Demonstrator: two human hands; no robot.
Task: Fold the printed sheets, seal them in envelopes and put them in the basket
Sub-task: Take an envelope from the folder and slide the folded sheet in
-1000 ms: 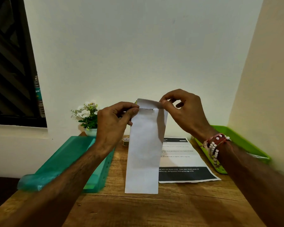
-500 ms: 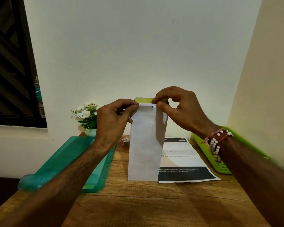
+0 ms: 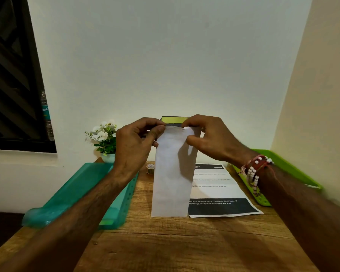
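- The white envelope [image 3: 172, 173] stands upright on its short bottom edge at the middle of the wooden table [image 3: 185, 242], mouth up. A folded sheet [image 3: 174, 120] pokes out of the top, showing a yellow-green strip and a dark band.
- The left hand [image 3: 134, 146] pinches the envelope's top left corner between thumb and fingers. The right hand [image 3: 214, 140], fingers curled, pinches the top right at the mouth.
- Just right of the envelope, a printed sheet [image 3: 220, 185] lies flat and unfolded.
- A teal basket [image 3: 81, 189] sits at the left and a green basket [image 3: 294, 169] at the right. I cannot tell which one takes the envelopes.
- Risk: the folded sheet seems not fully seated, so closing the flap now may crease it or leave a poor seal. Pushing down hard may buckle the standing envelope or skid its base.
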